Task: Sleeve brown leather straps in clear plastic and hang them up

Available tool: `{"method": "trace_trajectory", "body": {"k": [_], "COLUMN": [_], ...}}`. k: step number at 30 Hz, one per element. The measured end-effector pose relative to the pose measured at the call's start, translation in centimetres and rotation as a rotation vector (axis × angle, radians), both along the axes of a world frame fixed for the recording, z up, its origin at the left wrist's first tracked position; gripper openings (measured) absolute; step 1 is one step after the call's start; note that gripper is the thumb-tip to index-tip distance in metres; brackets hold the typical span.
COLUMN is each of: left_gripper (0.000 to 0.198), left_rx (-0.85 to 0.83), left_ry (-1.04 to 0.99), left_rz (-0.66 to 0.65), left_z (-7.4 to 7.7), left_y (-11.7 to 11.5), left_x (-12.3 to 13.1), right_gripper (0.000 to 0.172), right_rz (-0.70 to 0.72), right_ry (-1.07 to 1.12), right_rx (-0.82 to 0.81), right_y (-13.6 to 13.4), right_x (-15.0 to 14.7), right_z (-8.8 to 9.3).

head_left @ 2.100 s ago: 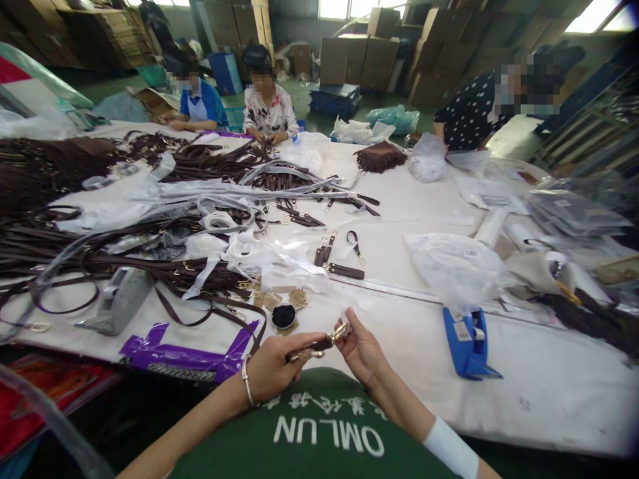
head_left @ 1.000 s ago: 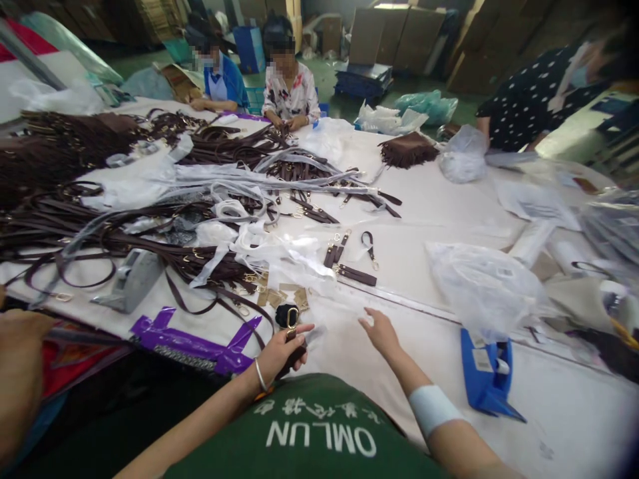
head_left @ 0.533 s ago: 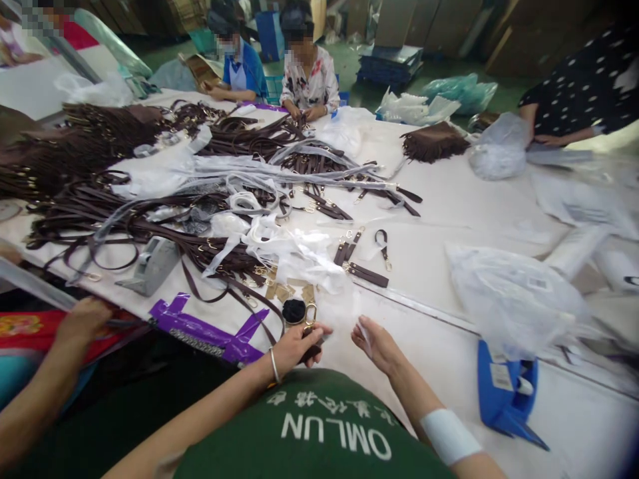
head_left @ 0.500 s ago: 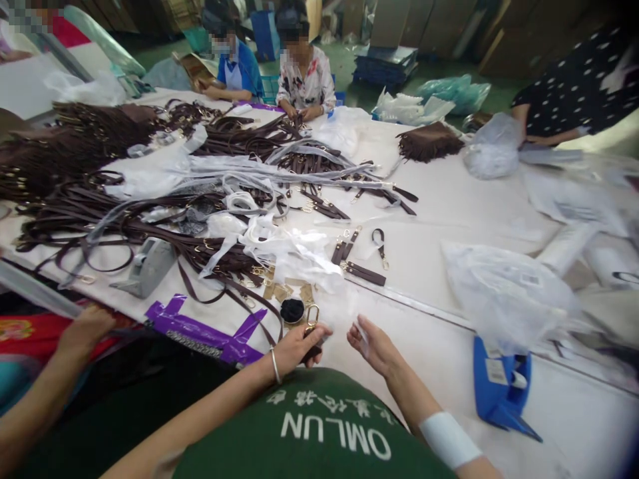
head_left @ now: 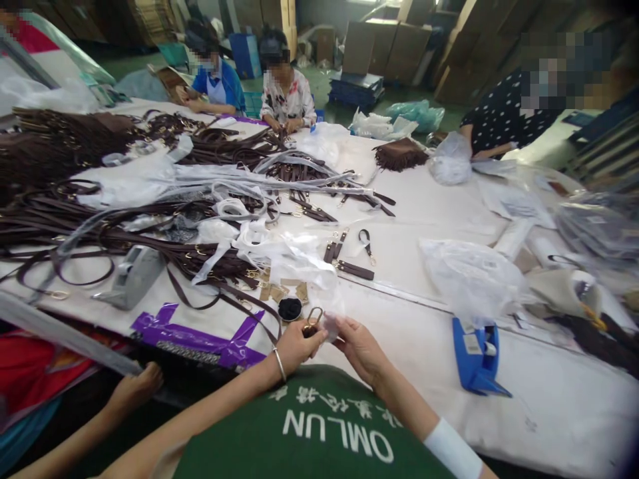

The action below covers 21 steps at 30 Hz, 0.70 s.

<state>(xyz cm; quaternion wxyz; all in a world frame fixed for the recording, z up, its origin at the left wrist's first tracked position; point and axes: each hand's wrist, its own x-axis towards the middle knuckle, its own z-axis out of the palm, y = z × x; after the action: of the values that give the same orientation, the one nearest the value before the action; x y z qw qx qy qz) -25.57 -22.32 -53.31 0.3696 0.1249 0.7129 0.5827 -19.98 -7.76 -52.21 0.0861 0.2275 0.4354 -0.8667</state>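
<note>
My left hand (head_left: 298, 346) is closed around a dark strap piece whose gold clasp (head_left: 313, 317) sticks up above the fingers. Close against it, my right hand (head_left: 360, 346) pinches a small piece of thin, pale clear material (head_left: 331, 327) at the fingertips. Just behind the left hand sits a small round container of black material (head_left: 290, 309). Beyond the hands, short brown straps with gold clips (head_left: 355, 269) lie on the white table (head_left: 399, 313), next to crumpled white wrapping strips (head_left: 299, 263).
Long brown straps (head_left: 164, 246) pile up on the left, near a grey tape dispenser (head_left: 134, 276) and purple tape (head_left: 200, 342). To the right are a blue tape dispenser (head_left: 476, 356) and a plastic bag (head_left: 474, 276). Another person's arm (head_left: 132, 392) reaches in at lower left; others sit across.
My right hand has moved left to meet the left hand. The view has shifted right, and the other person's hand at lower left has moved right and down, now by a grey strip.
</note>
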Motion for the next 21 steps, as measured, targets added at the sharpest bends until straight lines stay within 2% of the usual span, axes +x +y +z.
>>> {"method": "trace_trajectory", "body": {"k": [2,3,7,11,14,18,21], "left_gripper": [0.038,0.039,0.047,0.049,0.046,0.045,0.047], "left_rx": [0.012,0.017,0.022,-0.029,-0.083,-0.133,-0.155], "left_ry": [-0.006,-0.015,-0.055,0.011,0.118,0.202,0.206], "left_rz": [-0.022,-0.052,-0.196,-0.289,-0.350,-0.360,-0.373], "left_z": [0.2,0.4,0.9,1.9,2.5,2.8,2.9], "left_y": [-0.7,-1.0,-2.2,-2.7,-2.6,-2.5,-2.4], "left_x": [0.2,0.4,1.1,1.5,1.6,1.6,1.6], "right_gripper": [0.031,0.029,0.021,0.019,0.021,0.021,0.019], "right_rz": [0.035,0.008,-0.228,-0.333,-0.314,-0.180,-0.187], "right_ry": [-0.020,-0.041,-0.169,-0.247,-0.239,-0.132,-0.120], "right_rx": [0.048,0.050,-0.087,-0.172,-0.183,-0.168,-0.162], "right_y": [0.0,0.1,0.5,0.2,-0.4,-0.9,-0.8], "right_x": [0.4,0.5,0.4,0.2,0.4,0.8,0.8], "right_z": [0.0,-0.1,-1.3,-2.0,-1.9,-1.3,-1.3]}}
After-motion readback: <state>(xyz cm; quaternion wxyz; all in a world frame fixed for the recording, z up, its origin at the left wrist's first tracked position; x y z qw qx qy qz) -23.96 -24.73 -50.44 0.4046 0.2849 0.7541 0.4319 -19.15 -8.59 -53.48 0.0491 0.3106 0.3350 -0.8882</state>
